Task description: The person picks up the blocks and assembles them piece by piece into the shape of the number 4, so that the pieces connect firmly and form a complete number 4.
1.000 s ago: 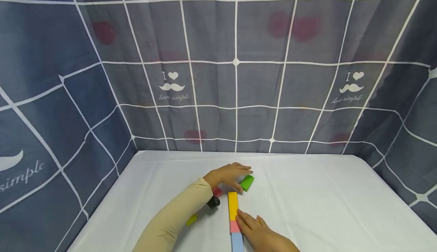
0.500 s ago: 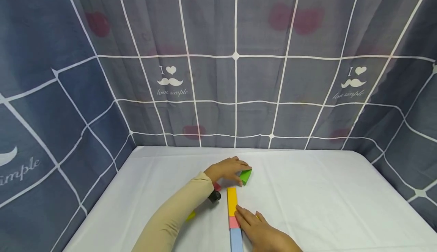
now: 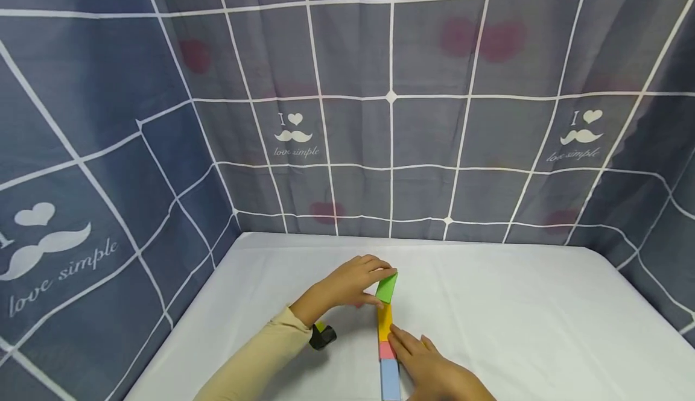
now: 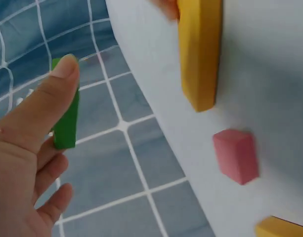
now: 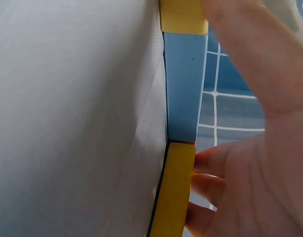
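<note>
My left hand (image 3: 355, 283) pinches a green triangular block (image 3: 387, 288) between thumb and fingers at the far end of a row of blocks. In the left wrist view, the green block (image 4: 66, 123) is held up off the table. The row runs toward me: a yellow block (image 3: 384, 322), a pink block (image 3: 387, 350) and a blue block (image 3: 390, 380). My right hand (image 3: 434, 368) lies along the row's right side, its extended fingertips touching the blocks. In the right wrist view, these fingers rest against a yellow block (image 5: 173, 192) beside a blue one (image 5: 183, 86).
A black object (image 3: 323, 336) with a yellow piece beside it lies left of the row, by my left sleeve. In the left wrist view a loose red-pink block (image 4: 238, 155) and another yellow block (image 4: 284, 228) are on the white table (image 3: 516, 316). Checked curtains (image 3: 423, 129) enclose the table.
My left hand has taken hold of the green triangular block and brought it nearer, to the yellow block's far end. The right hand stays against the row. The head view has shifted slightly.
</note>
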`<state>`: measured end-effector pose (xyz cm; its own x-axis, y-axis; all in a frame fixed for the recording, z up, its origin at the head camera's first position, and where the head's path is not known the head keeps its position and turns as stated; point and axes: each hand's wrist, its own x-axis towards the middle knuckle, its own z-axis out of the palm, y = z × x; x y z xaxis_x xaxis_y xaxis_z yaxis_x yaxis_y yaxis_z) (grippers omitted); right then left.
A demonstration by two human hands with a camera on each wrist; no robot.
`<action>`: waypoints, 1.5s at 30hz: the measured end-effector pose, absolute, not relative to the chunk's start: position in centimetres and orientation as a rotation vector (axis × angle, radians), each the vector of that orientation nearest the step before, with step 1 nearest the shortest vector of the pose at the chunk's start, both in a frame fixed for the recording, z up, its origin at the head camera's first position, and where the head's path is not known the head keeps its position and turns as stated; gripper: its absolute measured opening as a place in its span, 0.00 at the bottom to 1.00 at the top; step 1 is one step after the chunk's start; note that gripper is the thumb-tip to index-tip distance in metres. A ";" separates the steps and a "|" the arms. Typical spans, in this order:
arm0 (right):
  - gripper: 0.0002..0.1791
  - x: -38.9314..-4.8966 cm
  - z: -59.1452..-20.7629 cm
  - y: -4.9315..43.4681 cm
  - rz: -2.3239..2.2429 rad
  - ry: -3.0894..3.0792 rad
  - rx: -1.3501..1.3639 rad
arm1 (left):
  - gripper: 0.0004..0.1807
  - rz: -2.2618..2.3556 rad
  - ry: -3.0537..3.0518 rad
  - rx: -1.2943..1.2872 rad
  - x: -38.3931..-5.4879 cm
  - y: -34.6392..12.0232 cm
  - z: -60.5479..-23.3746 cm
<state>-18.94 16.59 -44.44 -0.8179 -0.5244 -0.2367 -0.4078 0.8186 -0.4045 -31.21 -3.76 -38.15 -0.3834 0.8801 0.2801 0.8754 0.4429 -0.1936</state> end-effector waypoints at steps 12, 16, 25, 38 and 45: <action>0.68 -20.0 -43.7 19.1 -0.569 2.705 -0.849 | 0.38 -0.158 -2.283 -1.383 -26.6 -6.7 -40.1; 0.68 -20.1 -43.9 19.2 -0.586 2.699 -0.853 | 0.39 -0.209 -2.410 -1.353 -25.6 -7.1 -41.5; 0.67 -20.0 -44.1 18.3 -0.588 2.664 -0.878 | 0.37 -0.331 -2.744 -1.249 -23.9 -7.5 -43.8; 0.67 -19.4 -44.0 17.3 -0.582 2.629 -0.893 | 0.37 -0.374 -2.878 -1.221 -22.8 -8.0 -44.9; 0.67 -19.1 -44.0 17.0 -0.572 2.603 -0.861 | 0.36 -0.287 -2.875 -1.210 -22.2 -8.2 -45.3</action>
